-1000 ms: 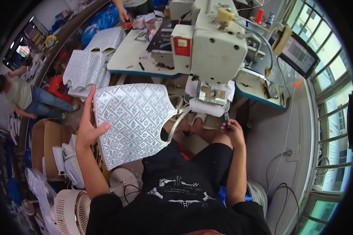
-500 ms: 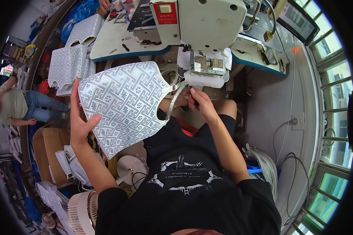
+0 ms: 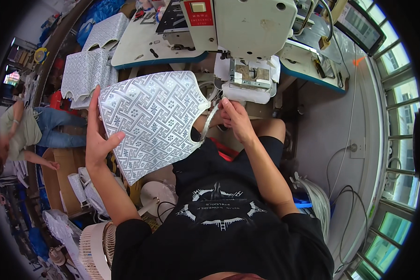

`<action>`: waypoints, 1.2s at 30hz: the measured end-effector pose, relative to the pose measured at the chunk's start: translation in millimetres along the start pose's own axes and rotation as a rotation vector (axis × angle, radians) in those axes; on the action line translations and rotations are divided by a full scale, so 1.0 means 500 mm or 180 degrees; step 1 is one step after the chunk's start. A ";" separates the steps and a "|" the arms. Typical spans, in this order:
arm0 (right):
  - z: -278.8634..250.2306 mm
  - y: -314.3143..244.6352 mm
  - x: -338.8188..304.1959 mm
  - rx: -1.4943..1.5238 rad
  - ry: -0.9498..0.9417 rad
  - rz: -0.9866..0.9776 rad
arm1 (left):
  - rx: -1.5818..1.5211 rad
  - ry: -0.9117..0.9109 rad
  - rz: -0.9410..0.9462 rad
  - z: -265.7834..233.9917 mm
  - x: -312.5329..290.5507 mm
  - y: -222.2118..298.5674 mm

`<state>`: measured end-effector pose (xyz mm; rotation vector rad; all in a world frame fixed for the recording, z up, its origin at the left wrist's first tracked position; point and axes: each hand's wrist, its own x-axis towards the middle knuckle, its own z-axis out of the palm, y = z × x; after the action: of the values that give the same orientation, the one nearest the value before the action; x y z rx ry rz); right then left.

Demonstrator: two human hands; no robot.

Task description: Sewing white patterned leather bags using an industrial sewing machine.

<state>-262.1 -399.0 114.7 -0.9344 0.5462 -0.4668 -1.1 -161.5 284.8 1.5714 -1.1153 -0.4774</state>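
A white and silver patterned handbag (image 3: pixel 149 126) is held on its side in front of me, its curved opening facing right. My left hand (image 3: pixel 99 144) grips the bag's bottom edge, thumb across the near face and fingers behind it. At the other end, my right hand (image 3: pixel 238 121) is closed in a pinch on the free end of the narrow pale handle (image 3: pixel 208 123). Just above that hand is the metal clamp (image 3: pixel 250 77) of a large white sewing machine (image 3: pixel 249 28). The bag's far side is hidden.
Similar patterned bags (image 3: pixel 89 74) are stacked at the left, beside the white worktable (image 3: pixel 140 51). A co-worker (image 3: pixel 23 126) stands at the far left. A cardboard box (image 3: pixel 70 184) and a white fan (image 3: pixel 95 247) are near my left arm. A screen (image 3: pixel 361 28) is at upper right.
The bag has tilted slightly, and the whole view has shifted a little. My right fingers are drawn in more tightly on the handle. The co-worker at the left has leaned and lowered an arm.
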 end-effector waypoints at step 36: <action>-0.145 0.098 0.026 -0.0104 -0.0053 0.0465 | -0.0406 0.1339 -0.0517 -0.106 -0.117 -0.140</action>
<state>-290.5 -426.1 35.5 -0.9217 0.6041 -0.3190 41.0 -86.5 223.6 1.5645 -0.6293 -0.2979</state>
